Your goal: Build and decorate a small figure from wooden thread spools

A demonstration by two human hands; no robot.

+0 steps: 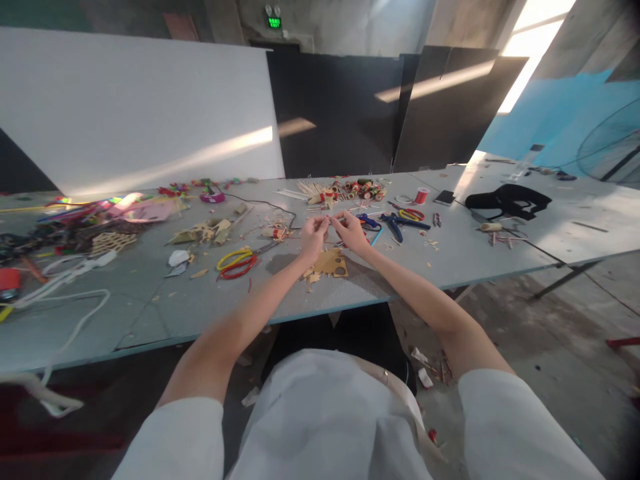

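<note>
My left hand (314, 239) and my right hand (351, 233) meet above the table, fingertips pinched together. Whatever small piece they hold between them is too small to name. Just under my wrists lies a tan sheet with cut-out holes (326, 264), torn bits around it. Left of my left hand are scissors with yellow and red handles (237, 262) and a short roll with red ends (276, 233). Beyond my fingers stands a tan piece with a red band (329, 197). Close to my right hand is a dark blue tool (367, 221), partly hidden.
At the back are small red-banded rolls (369, 190) and thin sticks. To the right lie a blue glue gun (400, 224), a red spool (422, 195), a phone (444, 197) and a black cap (507, 201). Coloured scraps (125, 210) and white cables (75, 272) cover the left.
</note>
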